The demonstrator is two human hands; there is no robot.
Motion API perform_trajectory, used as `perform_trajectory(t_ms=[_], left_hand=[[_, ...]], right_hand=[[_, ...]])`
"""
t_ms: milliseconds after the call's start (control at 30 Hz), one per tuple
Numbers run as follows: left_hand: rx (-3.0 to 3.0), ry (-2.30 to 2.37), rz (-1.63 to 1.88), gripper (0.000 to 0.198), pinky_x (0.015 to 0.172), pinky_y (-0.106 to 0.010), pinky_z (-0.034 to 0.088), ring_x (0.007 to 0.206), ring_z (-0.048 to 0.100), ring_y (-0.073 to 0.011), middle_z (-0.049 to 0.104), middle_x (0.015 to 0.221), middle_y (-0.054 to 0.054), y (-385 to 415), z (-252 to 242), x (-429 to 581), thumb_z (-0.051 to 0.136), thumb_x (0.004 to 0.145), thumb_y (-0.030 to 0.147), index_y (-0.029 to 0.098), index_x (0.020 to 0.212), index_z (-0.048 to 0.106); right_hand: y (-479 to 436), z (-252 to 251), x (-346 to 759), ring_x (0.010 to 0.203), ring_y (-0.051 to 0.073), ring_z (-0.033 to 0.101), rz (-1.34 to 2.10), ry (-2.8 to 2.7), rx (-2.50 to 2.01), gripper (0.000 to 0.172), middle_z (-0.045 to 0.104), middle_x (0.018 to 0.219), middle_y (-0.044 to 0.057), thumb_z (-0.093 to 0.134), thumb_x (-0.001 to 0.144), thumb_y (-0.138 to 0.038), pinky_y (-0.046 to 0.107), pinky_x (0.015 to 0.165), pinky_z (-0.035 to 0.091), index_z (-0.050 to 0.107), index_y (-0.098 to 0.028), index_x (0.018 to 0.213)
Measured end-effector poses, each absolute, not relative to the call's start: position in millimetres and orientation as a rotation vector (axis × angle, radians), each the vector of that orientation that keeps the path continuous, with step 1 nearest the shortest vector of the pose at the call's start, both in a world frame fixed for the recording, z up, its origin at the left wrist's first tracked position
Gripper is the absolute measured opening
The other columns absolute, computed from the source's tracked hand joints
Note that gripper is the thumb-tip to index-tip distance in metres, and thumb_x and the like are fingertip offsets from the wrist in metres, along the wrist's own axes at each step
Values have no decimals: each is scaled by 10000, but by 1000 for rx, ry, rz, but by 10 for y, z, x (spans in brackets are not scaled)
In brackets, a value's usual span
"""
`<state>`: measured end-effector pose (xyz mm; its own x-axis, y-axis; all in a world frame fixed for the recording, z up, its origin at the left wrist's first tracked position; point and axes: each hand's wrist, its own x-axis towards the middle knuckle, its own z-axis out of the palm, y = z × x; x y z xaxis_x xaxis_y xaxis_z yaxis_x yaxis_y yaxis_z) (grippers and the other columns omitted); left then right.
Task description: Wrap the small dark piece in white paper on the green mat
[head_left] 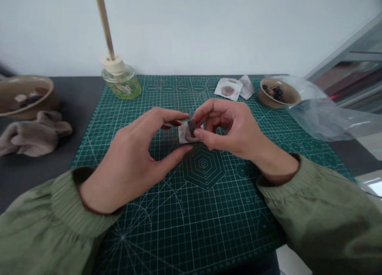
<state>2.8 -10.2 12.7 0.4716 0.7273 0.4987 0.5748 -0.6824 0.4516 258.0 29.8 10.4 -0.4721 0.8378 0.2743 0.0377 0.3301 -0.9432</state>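
Observation:
A small square of white paper (184,134) with a brownish stain sits between my hands, above the green cutting mat (155,211). My right hand (223,125) pinches a small dark block (191,127) against that paper with thumb and fingertips. My left hand (134,151) curves around the paper's left side, index finger above and thumb below. I cannot tell whether its fingertips touch the paper. Olive-green ribbed cuffs cover both wrists.
Stained paper sheets (228,88) lie at the mat's far edge, near a ceramic bowl (279,92) of dark pieces. A clear plastic bag (322,112) lies to the right. A glass bottle (121,82) holds a wooden stick. At left are a larger bowl (25,96) and beige cloth (34,133).

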Motion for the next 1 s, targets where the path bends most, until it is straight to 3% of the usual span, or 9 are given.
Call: perform_trajectory(t_ms=[200,467,633,800,1000], left_hand=[[2283,1035,1239,199,881,-368,697,986,836,-201,861,1104,1,-155,173,81,875,1063,288,299,1243,791],[2279,1034,1286,169,862,-400,725,960,862,-221,896,1109,1,-181,216,81,867,1051,211,303,1180,809],[2285,1015,1303,193,879,-384,721,973,863,-195,900,1122,21,-179,212,72,880,1052,205,316,1187,799],[2349,1024,1310,158,848,-354,735,943,866,-172,903,1096,41,-184,224,62,866,1067,212,327,1154,801],[2477,998,1275,170,818,-350,757,943,887,-191,916,1107,23,-209,264,46,867,1064,200,329,1159,812]], right_hand=[[296,109,2556,626,123,777,1509,-1699,-569,414,833,842,-20,1022,805,-91,196,562,572,737,-177,1091],[283,118,2566,665,144,861,1608,-1671,-508,415,885,934,-1,992,845,-53,175,581,636,724,-185,1133],[277,116,2579,685,160,875,1619,-1671,-509,395,897,987,27,1002,880,-114,187,577,643,722,-184,1150],[269,131,2583,669,173,862,1637,-1664,-545,461,877,905,19,1083,829,-216,194,549,623,734,-179,1128],[243,148,2555,640,153,848,1655,-1609,-594,361,867,849,-6,1056,873,-199,187,552,623,746,-177,1057]])
